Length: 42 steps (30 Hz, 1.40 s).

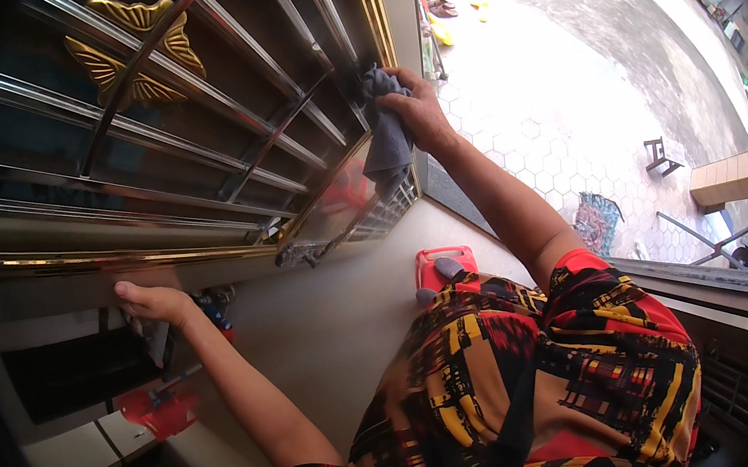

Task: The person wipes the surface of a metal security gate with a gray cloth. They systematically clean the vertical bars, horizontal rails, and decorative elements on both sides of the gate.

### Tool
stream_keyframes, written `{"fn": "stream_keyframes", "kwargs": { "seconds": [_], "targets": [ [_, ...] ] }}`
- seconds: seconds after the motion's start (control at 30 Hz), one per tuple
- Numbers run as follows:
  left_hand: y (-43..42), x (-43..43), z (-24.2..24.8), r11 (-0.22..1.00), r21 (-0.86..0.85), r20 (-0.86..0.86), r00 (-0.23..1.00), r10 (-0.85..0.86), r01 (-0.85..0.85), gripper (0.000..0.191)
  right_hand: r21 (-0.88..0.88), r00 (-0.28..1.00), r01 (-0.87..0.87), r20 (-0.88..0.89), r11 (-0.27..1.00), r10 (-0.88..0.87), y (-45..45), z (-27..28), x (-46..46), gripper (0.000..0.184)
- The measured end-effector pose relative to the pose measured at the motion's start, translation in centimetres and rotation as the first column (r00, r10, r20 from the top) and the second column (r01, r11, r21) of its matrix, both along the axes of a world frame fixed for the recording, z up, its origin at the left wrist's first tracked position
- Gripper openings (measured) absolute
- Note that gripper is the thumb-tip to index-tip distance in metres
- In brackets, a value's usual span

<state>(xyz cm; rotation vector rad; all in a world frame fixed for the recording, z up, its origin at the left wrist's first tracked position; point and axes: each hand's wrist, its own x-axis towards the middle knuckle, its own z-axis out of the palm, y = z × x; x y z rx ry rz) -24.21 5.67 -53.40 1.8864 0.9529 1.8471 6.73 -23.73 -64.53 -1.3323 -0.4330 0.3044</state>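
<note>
My right hand [426, 108] grips a bunched grey cloth [387, 146] against the gold-trimmed side of a metal door [249, 89]. The cloth's loose end hangs over the door's lower panel. Shiny metal bars cross the door, and a gold butterfly-shaped ornament [180, 45] sits among them. At the door's other edge [72, 289] is my left hand [156, 307], thumb towards the edge. Its fingers are partly hidden, so I cannot tell whether they grip the door. A dark lever handle [297, 254] juts out from the door's lower part.
My feet stand on a red plastic stool [445, 260] on the pale floor [330, 334]. A threshold [455, 191] leads to hexagonal paving [522, 149] outside, with a small stool [663, 156] and a crumpled mat [598, 220]. A red object [160, 410] is at the lower left.
</note>
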Motion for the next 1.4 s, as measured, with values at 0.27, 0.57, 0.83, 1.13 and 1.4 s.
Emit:
{"fn": "stream_keyframes", "kwargs": {
  "seconds": [0.27,0.57,0.83,1.13,1.4],
  "targets": [
    [0.5,-0.2,-0.7,0.997,-0.061,-0.013,0.999,0.044,-0.045,0.073,-0.479,0.497,0.552,0.846,0.683,0.192,-0.6,-1.4,-0.6,0.044],
    [-0.4,0.2,-0.3,0.998,0.039,-0.012,0.999,0.039,-0.038,0.071,-0.471,0.702,0.378,0.707,0.797,0.084,0.9,-0.7,-3.7,0.069],
    [-0.3,0.8,-0.4,0.999,0.036,0.017,1.000,-0.019,0.019,0.070,0.257,0.926,-0.071,-0.342,0.964,0.159,0.9,0.8,-1.5,0.045],
    [0.6,0.7,-1.0,0.996,0.067,0.031,0.998,-0.063,0.061,0.067,-0.279,0.587,0.442,0.809,0.853,-0.039,0.7,0.6,0.6,0.055],
    [-0.2,0.5,-0.9,0.999,0.054,0.018,1.000,-0.005,0.004,0.067,-0.567,0.799,0.375,0.599,0.734,0.054,0.3,0.5,-1.4,0.065]
  ]
}}
